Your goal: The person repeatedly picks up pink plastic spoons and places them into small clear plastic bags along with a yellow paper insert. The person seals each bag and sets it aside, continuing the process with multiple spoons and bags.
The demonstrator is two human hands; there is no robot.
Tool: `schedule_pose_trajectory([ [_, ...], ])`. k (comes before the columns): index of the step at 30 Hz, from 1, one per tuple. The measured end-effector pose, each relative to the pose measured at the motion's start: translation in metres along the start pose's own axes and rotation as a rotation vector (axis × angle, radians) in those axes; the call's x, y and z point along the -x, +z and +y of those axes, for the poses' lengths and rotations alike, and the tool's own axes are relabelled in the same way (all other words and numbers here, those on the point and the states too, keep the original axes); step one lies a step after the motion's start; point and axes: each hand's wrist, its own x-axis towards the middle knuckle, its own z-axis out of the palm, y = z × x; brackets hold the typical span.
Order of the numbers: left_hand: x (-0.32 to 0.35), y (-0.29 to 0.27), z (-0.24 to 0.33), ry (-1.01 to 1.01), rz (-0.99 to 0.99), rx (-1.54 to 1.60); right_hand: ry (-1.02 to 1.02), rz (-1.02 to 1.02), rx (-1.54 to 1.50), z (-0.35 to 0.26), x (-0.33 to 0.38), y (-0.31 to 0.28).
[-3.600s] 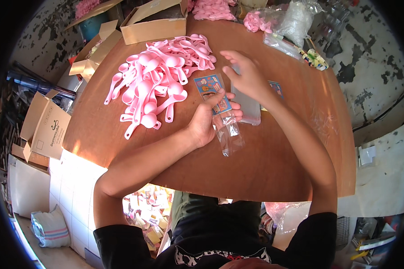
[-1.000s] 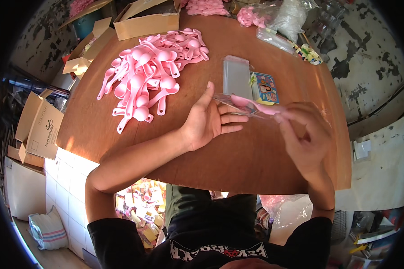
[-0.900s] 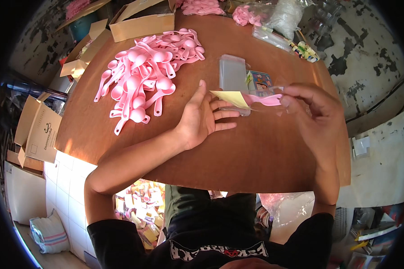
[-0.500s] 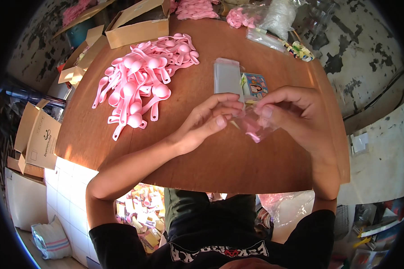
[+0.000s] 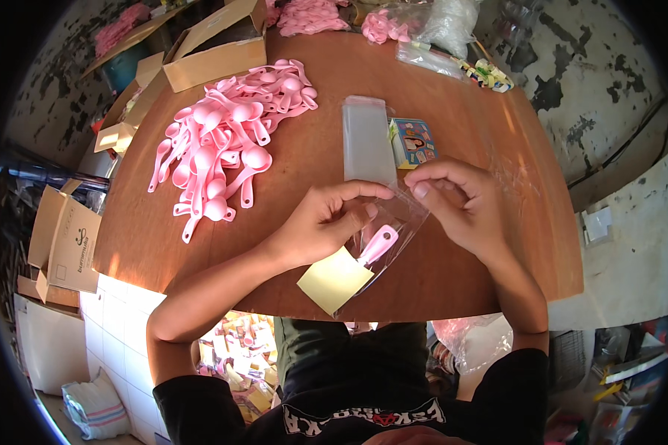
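Between my hands hangs a clear plastic bag [image 5: 402, 222]. In it are a pink spoon [image 5: 380, 243], its holed handle end uppermost, and a pale yellow card [image 5: 336, 282], which seems to lie in the lower part. My left hand [image 5: 332, 222] is closed on the bag's upper left edge with thumb and forefinger. At the opposite upper corner, my right hand [image 5: 464, 204] pinches the film. Just beyond my fingers lie a stack of flat clear bags [image 5: 366, 141] and, beside it, a small stack of printed cards [image 5: 415, 144] with a blue picture face.
A heap of pink spoons [image 5: 215, 148] covers the left of the brown table [image 5: 489, 274]. An open cardboard box [image 5: 215, 63] stands behind it. Bags of pink items [image 5: 311, 16] and clear plastic packaging [image 5: 430, 58] line the far edge. Many packed pieces [image 5: 237, 348] lie below the table.
The bag has swung down and toward me, so the spoon and yellow card now show below my hands. Both hands have shifted slightly nearer, and the printed cards are less covered.
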Motion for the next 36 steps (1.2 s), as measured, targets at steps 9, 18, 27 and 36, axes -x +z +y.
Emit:
schedule_pose_trajectory([
  [9, 0.000, 0.009, -0.004, 0.119, 0.006, -0.380, -0.404, 0.032, 0.562, 0.010, 0.012, 0.015],
  [18, 0.006, 0.011, -0.001, 0.219, -0.087, -0.490, -0.244, -0.030, 0.440, 0.020, 0.016, 0.015],
  [27, 0.001, 0.009, -0.009, 0.087, 0.013, -0.198, -0.353, -0.012, 0.313, 0.012, 0.008, 0.009],
  [36, 0.002, 0.015, -0.004, 0.209, 0.006, -0.403, -0.416, -0.025, 0.580, 0.018, 0.016, 0.013],
])
